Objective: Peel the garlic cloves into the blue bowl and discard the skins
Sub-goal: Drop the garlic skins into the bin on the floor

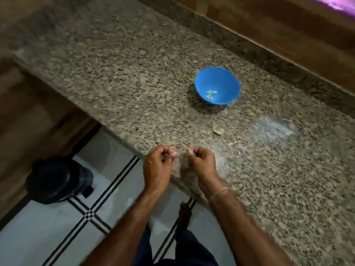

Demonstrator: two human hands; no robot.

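well, at 6 o'clock left hand [158,166] and right hand [201,161] close together, fingers [169,153] curled, contents too blurred to tell; at 1 o'clock blue bowl [226,77] holding peeled cloves [211,94] on the surface [134,73].

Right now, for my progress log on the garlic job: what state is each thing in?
blue bowl: upright on the granite counter, a few cloves inside.
peeled cloves: lying in the bowl's bottom.
garlic skin: loose on the counter, not binned.
left hand: fingers curled; contents too blurred to tell.
right hand: fingers curled; contents likewise unclear.
black bin: upright on the floor, lid seemingly down.
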